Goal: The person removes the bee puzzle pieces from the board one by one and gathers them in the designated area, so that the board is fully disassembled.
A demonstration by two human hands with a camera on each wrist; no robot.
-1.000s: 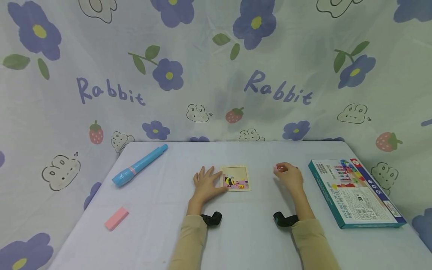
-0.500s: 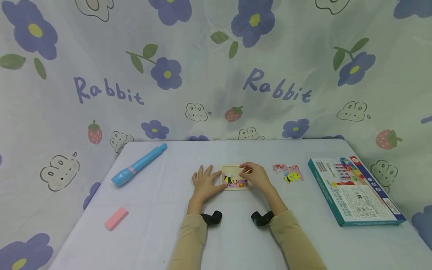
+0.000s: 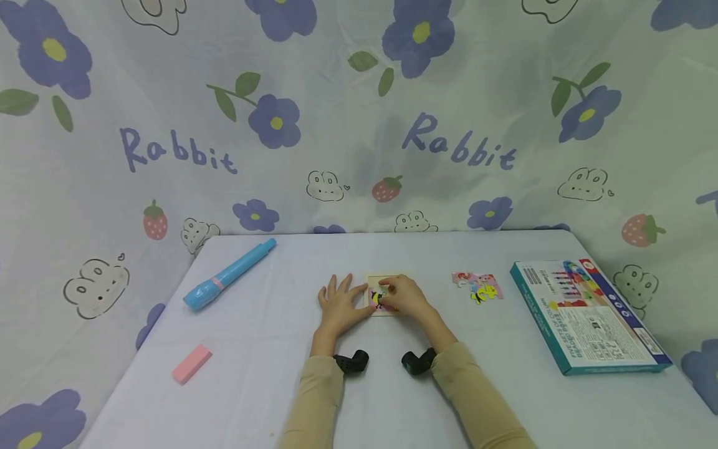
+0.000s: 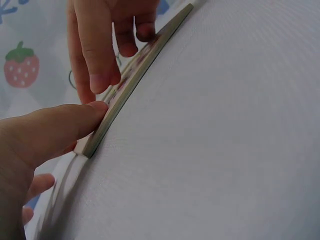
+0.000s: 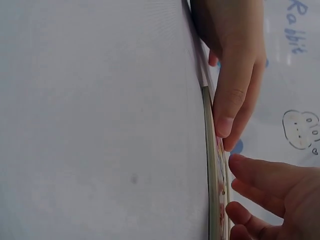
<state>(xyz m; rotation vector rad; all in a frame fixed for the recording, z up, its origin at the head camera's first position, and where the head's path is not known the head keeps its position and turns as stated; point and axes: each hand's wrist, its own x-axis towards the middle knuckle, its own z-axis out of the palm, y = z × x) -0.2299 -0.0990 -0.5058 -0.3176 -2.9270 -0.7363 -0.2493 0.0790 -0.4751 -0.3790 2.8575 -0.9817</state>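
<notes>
A square wooden puzzle tray (image 3: 384, 314) lies flat on the table, with bee-picture pieces (image 3: 376, 299) in its lower part. My left hand (image 3: 339, 307) rests beside it, fingers spread, the thumb against the tray's near left corner. Over the tray, my right hand (image 3: 411, 298) holds its thumb and forefinger together in a pinch; the small puzzle piece there is almost wholly hidden by the fingertips. In the left wrist view my left thumb (image 4: 75, 122) touches the tray edge (image 4: 137, 82). The right wrist view shows my curled right fingers (image 5: 237, 162) beside the tray (image 5: 212, 170).
Joined loose puzzle pieces (image 3: 487, 288) lie right of the tray. Farther right is a flat teal-edged box (image 3: 600, 330). On the left are a blue pen-shaped object (image 3: 230, 274) and a pink block (image 3: 192, 364). A patterned cloth (image 3: 336, 112) hangs behind the table.
My right hand has moved left from the loose pieces to above the tray, now reaching its left part and covering its right side. The left hand has stayed at the tray.
</notes>
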